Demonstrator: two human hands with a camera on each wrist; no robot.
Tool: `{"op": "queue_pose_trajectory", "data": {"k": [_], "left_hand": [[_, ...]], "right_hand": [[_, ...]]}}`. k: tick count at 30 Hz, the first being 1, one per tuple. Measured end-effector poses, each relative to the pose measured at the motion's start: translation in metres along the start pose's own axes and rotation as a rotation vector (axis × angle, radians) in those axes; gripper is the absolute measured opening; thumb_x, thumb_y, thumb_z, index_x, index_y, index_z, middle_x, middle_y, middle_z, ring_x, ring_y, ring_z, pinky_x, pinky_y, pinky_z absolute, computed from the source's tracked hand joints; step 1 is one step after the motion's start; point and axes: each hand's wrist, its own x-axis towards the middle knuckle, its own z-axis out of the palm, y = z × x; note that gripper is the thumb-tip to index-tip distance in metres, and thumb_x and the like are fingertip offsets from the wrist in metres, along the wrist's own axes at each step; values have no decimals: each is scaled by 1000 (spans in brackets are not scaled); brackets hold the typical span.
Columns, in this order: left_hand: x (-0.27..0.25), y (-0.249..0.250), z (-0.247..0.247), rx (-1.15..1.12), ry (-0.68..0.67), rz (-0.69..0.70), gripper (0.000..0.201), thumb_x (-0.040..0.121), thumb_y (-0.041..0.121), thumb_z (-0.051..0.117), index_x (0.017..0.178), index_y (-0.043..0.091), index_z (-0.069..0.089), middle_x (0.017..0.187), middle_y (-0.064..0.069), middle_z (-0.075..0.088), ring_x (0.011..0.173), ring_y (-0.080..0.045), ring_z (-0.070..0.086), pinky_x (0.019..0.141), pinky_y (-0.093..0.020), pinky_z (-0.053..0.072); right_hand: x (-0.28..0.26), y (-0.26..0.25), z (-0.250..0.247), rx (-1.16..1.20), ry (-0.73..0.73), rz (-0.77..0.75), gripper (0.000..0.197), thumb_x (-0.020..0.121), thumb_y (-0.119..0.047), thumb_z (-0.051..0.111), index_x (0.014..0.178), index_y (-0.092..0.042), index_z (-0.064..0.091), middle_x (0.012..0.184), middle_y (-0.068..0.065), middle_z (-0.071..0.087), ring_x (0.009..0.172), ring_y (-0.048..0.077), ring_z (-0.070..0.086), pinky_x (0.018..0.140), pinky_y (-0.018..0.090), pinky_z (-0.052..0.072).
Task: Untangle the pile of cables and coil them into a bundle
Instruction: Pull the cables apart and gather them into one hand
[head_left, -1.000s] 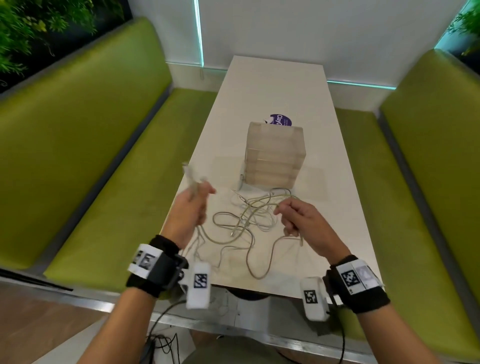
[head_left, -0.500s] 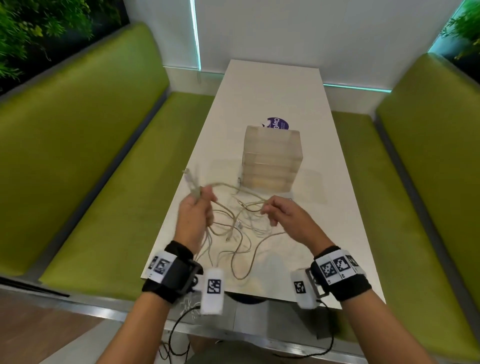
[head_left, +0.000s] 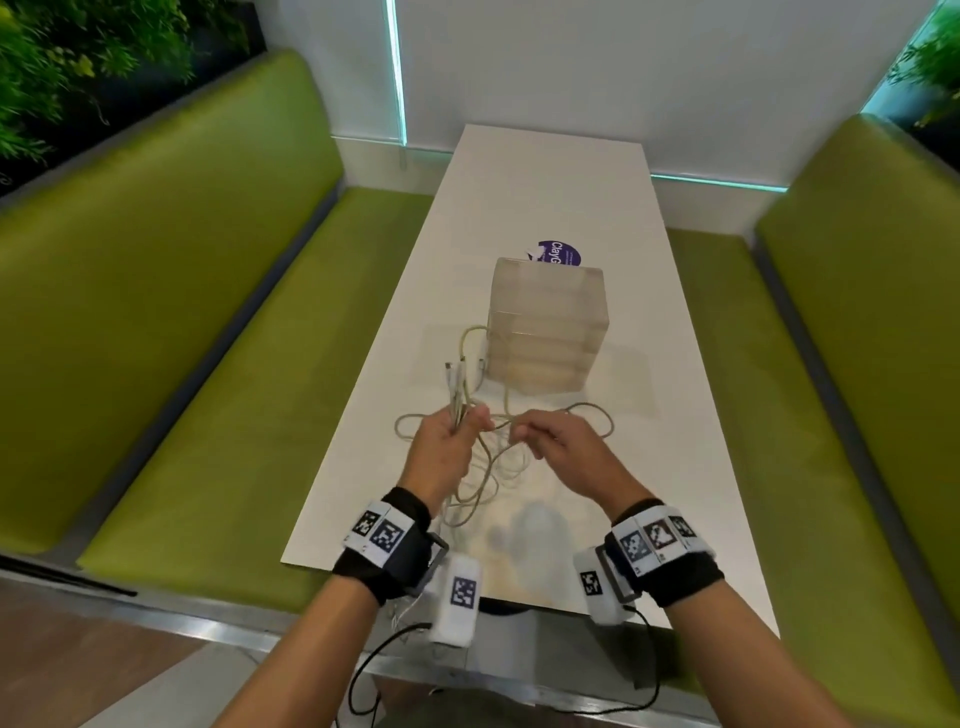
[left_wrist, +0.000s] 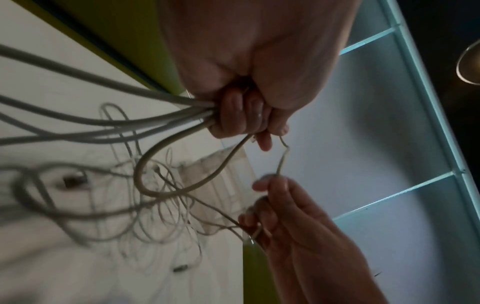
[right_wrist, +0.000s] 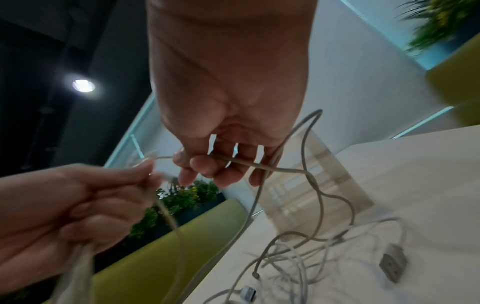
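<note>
Gripping: left hand fists several cables, ends upright.
Pinching: right hand holds one strand between hands.
Rest: tangle on table below.

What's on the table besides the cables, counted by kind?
Clear box: 1
Purple sticker: 1
Hands: 2, left hand and right hand, both above the table holding cables, whose number I can't tell.
Total: 4
</note>
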Motion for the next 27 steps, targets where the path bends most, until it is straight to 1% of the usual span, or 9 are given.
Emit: {"op": "queue_pose_trajectory", "data": {"k": [3,6,10,12,16,18,20,23,27], "left_hand": [[1,4,11,-61,-42,-33,21,95,28,56,88,9,63,39,13,38,37,-3,30,40,-18,28],[3,9,17,-84,-22,-9,17,94,19,57,81,10,60,40,14,46,37,0,38,42,-13,32],[4,12,16,-158,38,10,23,96,24,52,79,10,59,41,11,36,37,-5,29,39,-18,27],[5,16,7,-253,84,42,25,97,24,51,77,10,57,44,9,31,40,-8,24,40,-20,24],[9,31,-18,-402,162,119,27,99,22,46,77,10,54,44,11,26,39,-6,21,39,-18,24],[9,37,-29,-465,204,142,27,100,22,45,77,10,52,44,12,24,39,-5,19,38,-18,22],[10,38,-34,-484,235,158,27,100,23,45,78,10,52,45,12,24,39,-5,19,38,-18,21],[13,28,-34,-356,243,137,26,99,23,48,77,12,54,45,12,28,40,-6,23,39,-20,24],[19,7,-15,32,127,75,21,95,26,54,82,12,62,54,8,41,49,-11,36,48,-26,32]], "right_hand": [[-2,-2,9,-15,-34,6,16,95,-12,55,84,-14,67,65,-22,60,68,-6,54,67,11,38],[-4,-4,14,-55,-62,-9,17,95,-15,54,84,-15,65,77,-11,63,75,6,56,72,22,42],[2,-2,8,-140,-87,36,18,97,-17,49,83,-17,60,66,-19,53,62,-2,48,60,17,35],[4,14,1,-217,-76,52,19,98,-16,49,84,-12,62,62,-20,49,59,-4,46,59,18,32],[2,51,-6,-242,0,63,21,97,-16,51,81,-13,63,60,-15,51,59,4,48,61,23,33],[2,62,-9,-264,3,105,24,98,-18,48,81,-12,64,63,-14,53,63,13,50,64,25,33],[2,67,-11,-261,25,120,27,95,-21,43,82,-13,65,63,-14,55,67,13,52,66,24,32],[6,63,-10,-201,111,85,28,92,-24,45,81,-13,68,63,-8,59,65,16,56,66,25,36],[16,42,-4,-271,164,-76,23,89,-24,50,80,-20,70,62,-17,55,63,19,56,73,35,42]]}}
